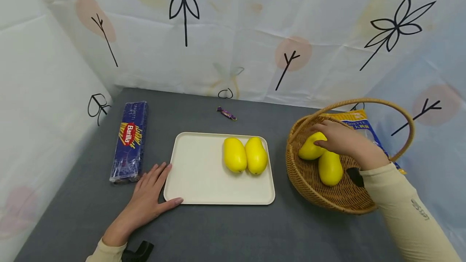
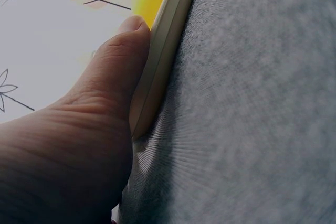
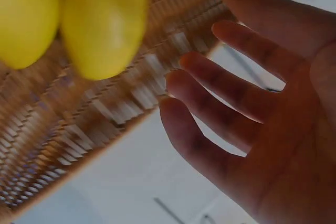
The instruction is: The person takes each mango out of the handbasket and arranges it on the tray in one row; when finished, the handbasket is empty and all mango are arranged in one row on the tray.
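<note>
Hovering in the wicker basket (image 1: 309, 196): right hand (image 1: 336, 136), fingers parted and lightly bent, clamped on nothing; right wrist view shows them clear of the fruit. Left hand (image 1: 151, 193): fingers straight, laid at the left end of the cream tray (image 1: 196, 173), thumb on its rim; the two hands well apart. Handling, as judged: best to span the fruit's middle, thumb opposite fingers, with a firm, even hold, since the smooth skin may slip; wrist best held clear of the handle (image 1: 367, 100), left hand lightly steadying the tray. Upper yellow fruit (image 1: 309, 148): inside the basket, left side, partly behind the fingers; long axis slanting from near left to far right; narrower end cannot be told. Lower yellow fruit (image 1: 330, 170): same basket, just beside; long axis near to far, broad end toward the person. Two tray fruits (image 1: 234, 155): right half of tray, side by side, long axes near to far.
</note>
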`<state>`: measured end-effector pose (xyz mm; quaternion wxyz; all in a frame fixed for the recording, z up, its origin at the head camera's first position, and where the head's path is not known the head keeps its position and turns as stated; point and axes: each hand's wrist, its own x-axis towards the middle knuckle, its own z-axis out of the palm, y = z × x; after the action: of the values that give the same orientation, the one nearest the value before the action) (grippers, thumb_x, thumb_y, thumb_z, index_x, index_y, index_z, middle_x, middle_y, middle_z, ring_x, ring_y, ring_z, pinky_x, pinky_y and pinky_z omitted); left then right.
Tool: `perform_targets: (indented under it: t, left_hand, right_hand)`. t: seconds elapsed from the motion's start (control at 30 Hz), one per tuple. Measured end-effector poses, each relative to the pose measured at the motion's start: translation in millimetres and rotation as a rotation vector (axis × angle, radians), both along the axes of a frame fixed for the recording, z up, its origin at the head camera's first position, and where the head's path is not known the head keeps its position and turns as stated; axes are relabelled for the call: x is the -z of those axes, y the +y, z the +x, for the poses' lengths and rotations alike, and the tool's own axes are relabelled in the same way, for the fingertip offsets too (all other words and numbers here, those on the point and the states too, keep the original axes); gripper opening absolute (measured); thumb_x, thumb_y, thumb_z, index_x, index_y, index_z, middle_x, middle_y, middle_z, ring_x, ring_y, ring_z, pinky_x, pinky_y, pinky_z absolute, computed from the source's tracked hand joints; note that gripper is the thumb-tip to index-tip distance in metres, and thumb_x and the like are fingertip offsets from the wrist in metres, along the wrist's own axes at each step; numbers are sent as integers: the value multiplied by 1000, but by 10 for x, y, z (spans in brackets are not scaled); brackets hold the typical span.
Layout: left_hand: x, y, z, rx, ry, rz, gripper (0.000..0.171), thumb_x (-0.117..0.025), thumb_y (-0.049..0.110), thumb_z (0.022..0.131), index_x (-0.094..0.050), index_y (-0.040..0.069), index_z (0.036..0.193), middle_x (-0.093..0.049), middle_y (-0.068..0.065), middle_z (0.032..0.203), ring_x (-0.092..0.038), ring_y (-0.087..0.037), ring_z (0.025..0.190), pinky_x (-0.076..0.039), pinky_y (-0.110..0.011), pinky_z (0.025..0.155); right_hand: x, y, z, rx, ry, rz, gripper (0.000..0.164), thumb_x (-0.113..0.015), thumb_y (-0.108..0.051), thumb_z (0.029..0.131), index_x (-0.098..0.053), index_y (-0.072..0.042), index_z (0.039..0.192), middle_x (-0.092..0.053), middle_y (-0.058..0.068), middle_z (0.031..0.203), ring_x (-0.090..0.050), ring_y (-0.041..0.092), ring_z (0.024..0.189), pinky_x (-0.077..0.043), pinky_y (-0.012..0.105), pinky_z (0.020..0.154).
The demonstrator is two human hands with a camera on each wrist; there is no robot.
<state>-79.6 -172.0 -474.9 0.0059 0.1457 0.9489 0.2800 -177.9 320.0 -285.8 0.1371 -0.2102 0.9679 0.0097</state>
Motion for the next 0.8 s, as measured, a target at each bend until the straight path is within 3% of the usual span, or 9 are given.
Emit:
perform_targets:
  t: [0.27, 0.53, 0.8]
  left_hand:
    - [-8, 12, -9, 13, -6, 13, 96, -68, 59, 79, -25, 15, 153, -25, -18, 155, -17, -40, 143, -13, -65, 108]
    - [-6, 14, -8, 7, 3, 15, 96, -68, 59, 79, -25, 15, 153, -25, -16, 155, -17, -39, 143, -13, -65, 108]
    - [4, 2, 6, 3, -3, 14, 97, -68, 59, 79, -24, 16, 153, -24, -17, 155, -16, -40, 143, -12, -65, 109]
  right_hand:
    - [199, 183, -201, 29, -71, 53, 52, -69, -15, 87, -52, 2, 133, -48, 33, 129, -46, 53, 116, -44, 61, 90]
    - [290, 226, -245, 79, -108, 55, 62, -74, -13, 83, -46, 9, 134, -41, 39, 132, -42, 57, 118, -44, 61, 90]
    - [387, 259, -224, 107, -115, 69, 68, -78, -17, 79, -47, 5, 135, -39, 38, 132, -32, 60, 121, -40, 66, 90]
